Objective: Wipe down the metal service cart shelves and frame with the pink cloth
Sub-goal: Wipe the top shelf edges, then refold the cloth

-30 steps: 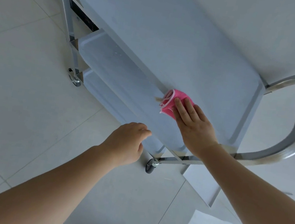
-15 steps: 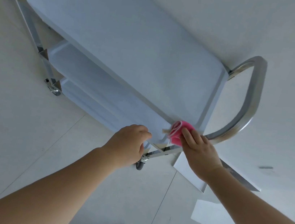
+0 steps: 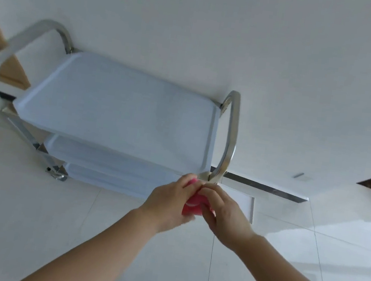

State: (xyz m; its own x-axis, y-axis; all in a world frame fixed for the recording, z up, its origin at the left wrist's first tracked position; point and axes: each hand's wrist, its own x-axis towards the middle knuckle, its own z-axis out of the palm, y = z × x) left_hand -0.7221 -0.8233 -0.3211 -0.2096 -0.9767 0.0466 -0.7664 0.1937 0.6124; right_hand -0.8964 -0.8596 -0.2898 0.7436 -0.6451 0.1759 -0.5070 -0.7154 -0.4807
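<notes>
Both hands, left hand (image 3: 166, 203) & right hand (image 3: 223, 213), grip pink cloth (image 3: 193, 204) btw them near cart (image 3: 122, 107) corner.

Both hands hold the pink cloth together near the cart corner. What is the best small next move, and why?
Probably let the right hand take the pink cloth alone and press it on the near handle. The cloth is bunched between both hands, the left hand also gripping it, just below the handle's base at the top shelf corner, and it touches no metal now.
</notes>
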